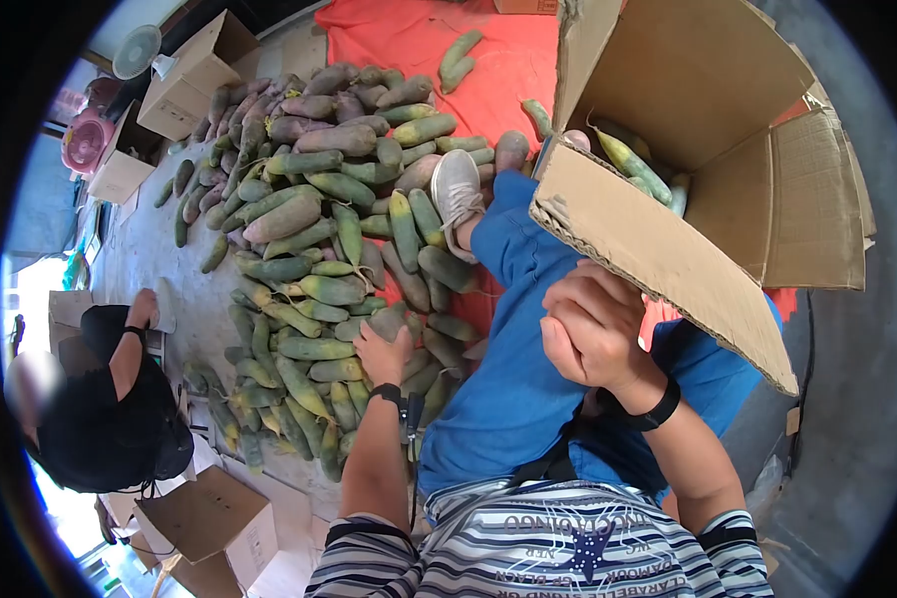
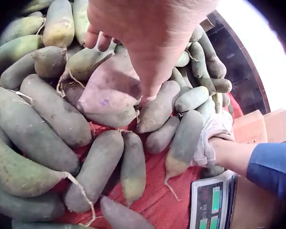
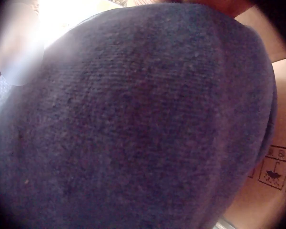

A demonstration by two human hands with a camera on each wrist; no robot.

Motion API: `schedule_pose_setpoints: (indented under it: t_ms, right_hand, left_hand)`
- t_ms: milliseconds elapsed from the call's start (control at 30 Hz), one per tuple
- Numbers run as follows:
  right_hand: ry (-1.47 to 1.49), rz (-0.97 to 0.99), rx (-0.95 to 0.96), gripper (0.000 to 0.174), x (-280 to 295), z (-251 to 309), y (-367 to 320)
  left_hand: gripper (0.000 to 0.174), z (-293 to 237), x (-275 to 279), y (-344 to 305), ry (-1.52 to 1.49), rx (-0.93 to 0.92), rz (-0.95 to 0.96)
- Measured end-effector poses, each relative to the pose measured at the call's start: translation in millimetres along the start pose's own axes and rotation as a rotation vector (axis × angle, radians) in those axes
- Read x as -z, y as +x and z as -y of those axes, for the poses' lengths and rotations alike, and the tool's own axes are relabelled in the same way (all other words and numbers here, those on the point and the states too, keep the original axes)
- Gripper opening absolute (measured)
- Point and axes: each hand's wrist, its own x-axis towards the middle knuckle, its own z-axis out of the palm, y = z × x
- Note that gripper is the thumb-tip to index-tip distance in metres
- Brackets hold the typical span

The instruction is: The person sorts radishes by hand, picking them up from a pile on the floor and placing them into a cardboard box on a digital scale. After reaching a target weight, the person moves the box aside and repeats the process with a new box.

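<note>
In the head view my left hand (image 1: 384,349) grips a greyish green radish (image 1: 389,321) among the heaped radishes. The left wrist view shows this radish (image 2: 109,88) with a pinkish sheen, the fingers (image 2: 92,38) on its far side and the thumb (image 2: 150,90) by its rooted end. My right hand (image 1: 598,324) lies over my blue-trousered leg with loosely curled fingers and nothing visible in it, just below a carton's front flap. Several radishes (image 1: 633,164) lie inside that open carton (image 1: 718,80). Blue cloth (image 3: 143,114) fills most of the right wrist view.
A red sheet (image 1: 389,35) lies under part of the heap. My shoe (image 1: 456,189) stands at the heap's edge. A scale (image 2: 212,200) shows near the carton. At left are another person in black (image 1: 110,399), cartons (image 1: 204,513) and a pink fan (image 1: 88,140).
</note>
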Motion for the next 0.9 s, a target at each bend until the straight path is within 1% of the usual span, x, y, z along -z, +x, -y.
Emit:
schedule_pose_setpoints:
  t_ms: [67, 133, 167, 233, 333, 367, 400, 433, 533, 567, 633, 667, 767, 800, 833, 900]
  right_hand:
    - [-0.007, 0.016, -0.002, 0.01, -1, 0, 0]
    - [0.007, 0.022, -0.005, 0.01, -2, -1, -2]
    - [-0.001, 0.024, -0.005, 0.01, -2, 0, -2]
    - [0.018, 0.017, -0.004, 0.01, -2, 1, 1]
    - [0.071, -0.01, -0.016, 0.01, -4, 3, 3]
    - [0.092, -0.016, -0.035, 0.01, -4, 5, 2]
    - [0.073, 0.005, -0.044, 0.009, -2, 5, 1]
    - [0.011, 0.023, -0.047, 0.013, -4, 4, -2]
    - [-0.051, -0.019, -0.034, 0.015, -5, 6, -1]
    - [-0.018, -0.039, -0.046, 0.016, -7, 7, -1]
    - [0.008, -0.076, -0.056, 0.018, -10, 9, -2]
    - [0.017, -0.069, -0.046, 0.018, -10, 9, -2]
    - [0.022, -0.097, -0.029, 0.015, -3, 11, 3]
    - [0.031, -0.107, -0.025, 0.015, -4, 11, 2]
    - [0.039, -0.117, -0.022, 0.016, -5, 10, 1]
    - [0.013, -0.13, -0.032, 0.017, -5, 8, -2]
  left_hand:
    - [0.089, -3, -3, 12, 0.029, -0.014, -0.022]
    - [0.09, 2, -13, 27, 0.123, 0.004, 0.121]
    - [0.09, 3, -16, 31, 0.118, -0.001, 0.125]
    - [0.09, 1, -22, 40, 0.146, 0.069, 0.226]
    - [0.087, -2, -23, 37, 0.153, 0.055, 0.181]
    - [0.087, 0, -22, 34, 0.151, 0.033, 0.184]
    - [0.085, 2, -22, 29, 0.149, -0.03, 0.152]
    - [0.082, 1, -24, 24, 0.142, -0.101, 0.122]
    - [0.079, 1, -14, 6, 0.179, -0.291, 0.151]
    - [0.079, -2, -12, 3, 0.178, -0.321, 0.151]
    - [0.077, -4, -7, -4, 0.108, -0.348, 0.204]
    - [0.074, -2, -6, -7, 0.025, -0.354, 0.206]
    - [0.074, 6, -6, -9, -0.031, -0.379, 0.213]
    - [0.078, 8, -3, -10, -0.083, -0.398, 0.217]
    - [0.078, 11, 0, -11, -0.082, -0.421, 0.214]
    - [0.085, 10, 10, -12, -0.345, -0.29, 0.124]
